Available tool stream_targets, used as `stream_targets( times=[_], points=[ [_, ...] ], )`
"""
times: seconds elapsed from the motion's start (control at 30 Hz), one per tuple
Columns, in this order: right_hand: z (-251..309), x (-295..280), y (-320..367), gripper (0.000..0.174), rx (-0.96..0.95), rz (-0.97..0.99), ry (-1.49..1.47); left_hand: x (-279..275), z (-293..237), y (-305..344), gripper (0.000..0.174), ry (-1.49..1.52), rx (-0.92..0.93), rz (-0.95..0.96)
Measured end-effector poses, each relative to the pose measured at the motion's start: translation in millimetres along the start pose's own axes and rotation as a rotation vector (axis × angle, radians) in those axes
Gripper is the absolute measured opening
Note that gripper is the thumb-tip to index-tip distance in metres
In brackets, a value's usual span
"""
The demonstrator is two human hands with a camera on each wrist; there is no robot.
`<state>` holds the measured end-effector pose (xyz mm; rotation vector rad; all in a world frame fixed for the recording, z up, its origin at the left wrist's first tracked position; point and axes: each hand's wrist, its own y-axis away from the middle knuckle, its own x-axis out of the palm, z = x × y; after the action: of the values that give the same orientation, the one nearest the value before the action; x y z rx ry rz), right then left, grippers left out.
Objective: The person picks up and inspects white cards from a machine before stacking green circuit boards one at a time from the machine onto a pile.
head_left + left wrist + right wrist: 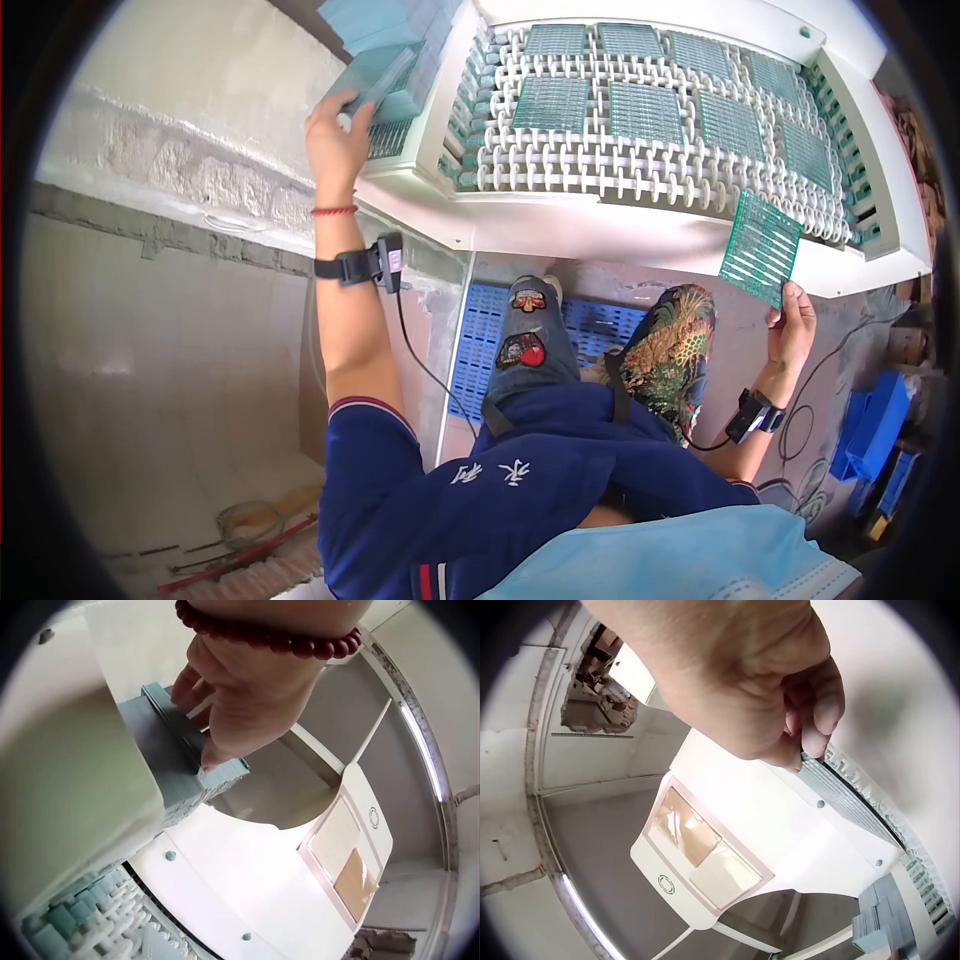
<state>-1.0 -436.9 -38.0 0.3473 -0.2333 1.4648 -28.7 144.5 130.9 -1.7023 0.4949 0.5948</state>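
In the head view the right hand (793, 325) pinches a green slotted panel (760, 248) by its lower corner, over the machine's front edge. The right wrist view shows thumb and fingers (826, 712) closed on the edge of that panel (847, 799). At the upper left, the left hand (338, 140) is at a stack of bluish-green panels (400, 100), fingers spread around one edge. Up close in the left wrist view, this hand (244, 697) grips the end of panels at the top of the stack (169, 750).
Several green panels (645, 112) lie in rows on the white roller conveyor (600, 180). A white frame (540, 222) borders it. Below are a blue plastic grid (475, 345) and the person's legs. A blue bin (872, 425) and cables are at the right.
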Motion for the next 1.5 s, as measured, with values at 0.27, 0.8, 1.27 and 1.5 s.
stream_targets(
  times=[0.27, 0.8, 1.27, 1.5],
  points=[
    [-4.2, 10.7, 1.3, 0.013, 0.044, 0.045, -0.032, -13.4, -8.4, -7.7, 0.057, 1.404, -1.354, -0.137],
    [0.2, 9.6, 15.8, 0.014, 0.061, 0.016, 0.000, 6.7, 25.4, 21.1, 0.030, 1.752, -0.898, 0.095],
    [-28.5, 162.1, -2.5, 0.019, 0.255, 0.334, 0.029, -77.7, -97.7, 155.4, 0.044, 1.807, -0.949, 0.461],
    [-46.5, 254.1, -22.7, 0.021, 0.319, 0.478, 0.031, -59.0, -118.7, 185.9, 0.041, 1.840, -1.026, 0.642]
  ],
)
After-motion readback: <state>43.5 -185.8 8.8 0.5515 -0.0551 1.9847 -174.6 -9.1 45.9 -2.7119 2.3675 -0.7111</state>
